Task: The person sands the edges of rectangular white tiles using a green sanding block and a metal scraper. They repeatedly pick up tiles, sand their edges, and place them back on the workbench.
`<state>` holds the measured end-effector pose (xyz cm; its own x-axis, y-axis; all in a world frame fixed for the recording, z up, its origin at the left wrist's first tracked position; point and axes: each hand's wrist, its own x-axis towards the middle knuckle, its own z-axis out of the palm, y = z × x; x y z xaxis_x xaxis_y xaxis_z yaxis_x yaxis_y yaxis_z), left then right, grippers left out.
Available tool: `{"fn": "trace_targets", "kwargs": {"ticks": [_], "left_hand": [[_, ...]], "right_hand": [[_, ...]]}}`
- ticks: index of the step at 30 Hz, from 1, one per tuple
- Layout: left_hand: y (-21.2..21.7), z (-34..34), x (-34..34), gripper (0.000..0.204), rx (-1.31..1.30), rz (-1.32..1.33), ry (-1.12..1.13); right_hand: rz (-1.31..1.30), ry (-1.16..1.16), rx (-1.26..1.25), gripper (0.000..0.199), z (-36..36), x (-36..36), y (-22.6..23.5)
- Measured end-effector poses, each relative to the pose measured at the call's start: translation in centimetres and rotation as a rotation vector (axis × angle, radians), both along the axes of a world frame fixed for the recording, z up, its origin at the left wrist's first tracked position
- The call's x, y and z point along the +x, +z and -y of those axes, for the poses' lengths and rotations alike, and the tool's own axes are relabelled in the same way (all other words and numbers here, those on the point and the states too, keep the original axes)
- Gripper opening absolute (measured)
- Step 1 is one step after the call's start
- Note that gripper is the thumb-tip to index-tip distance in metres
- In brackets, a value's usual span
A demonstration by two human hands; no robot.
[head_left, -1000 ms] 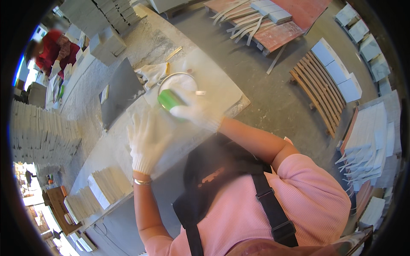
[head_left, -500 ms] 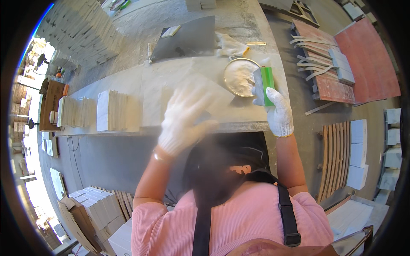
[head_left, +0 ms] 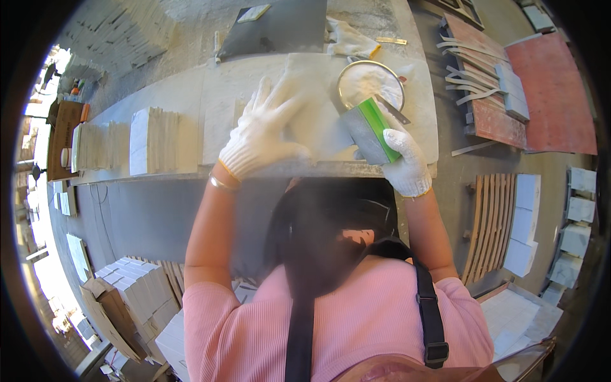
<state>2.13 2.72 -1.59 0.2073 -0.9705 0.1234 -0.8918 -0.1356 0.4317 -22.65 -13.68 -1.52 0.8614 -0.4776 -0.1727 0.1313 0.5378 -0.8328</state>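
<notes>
My left hand (head_left: 264, 132), in a white knitted glove, is spread open over a pale flat slab (head_left: 321, 121) on the worktable. In my gloved right hand (head_left: 407, 164) is a wide scraper (head_left: 371, 132) with a green grip and a grey blade, tilted toward the left. Just beyond it stands a round metal-rimmed bowl (head_left: 339, 90) holding white paste or powder (head_left: 372, 83). A thin dark flat tool (head_left: 394, 111) leans over the bowl's near right rim. My right fingertips are partly hidden behind the scraper.
Upright tile stacks (head_left: 153, 141) stand on the table's left. Farther back lie a dark sheet (head_left: 273, 32), a loose white glove (head_left: 349, 39) and a small brass-coloured strip (head_left: 391, 41). Right of the table are a red pallet (head_left: 487, 121) and a slatted wooden pallet (head_left: 489, 226).
The scraper has come down and left from beside the bowl, its blade now turned toward the slab. My left hand has moved slightly left and up, fingers still spread. The view has shifted.
</notes>
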Motion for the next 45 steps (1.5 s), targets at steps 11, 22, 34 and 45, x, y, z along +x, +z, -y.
{"fn": "trace_targets", "kwargs": {"ticks": [11,22,34,45], "left_hand": [[-0.4,0.2,0.7,0.113,-0.005,0.026,-0.038],[-0.4,0.2,0.8,0.112,-0.013,-0.031,-0.05],[-0.2,0.1,0.5,0.097,-0.043,-0.119,-0.028],[-0.1,0.3,1.5,0.075,-0.005,-0.031,0.013]], "right_hand": [[-0.196,-0.068,-0.494,0.075,-0.8,2.8,-1.6],[-0.277,-0.061,-0.68,0.073,-0.9,3.1,-0.1],[-0.275,-0.06,-0.835,0.073,-0.3,3.2,-0.5],[-0.317,-0.513,-0.78,0.071,5.1,-7.7,-1.6]]}}
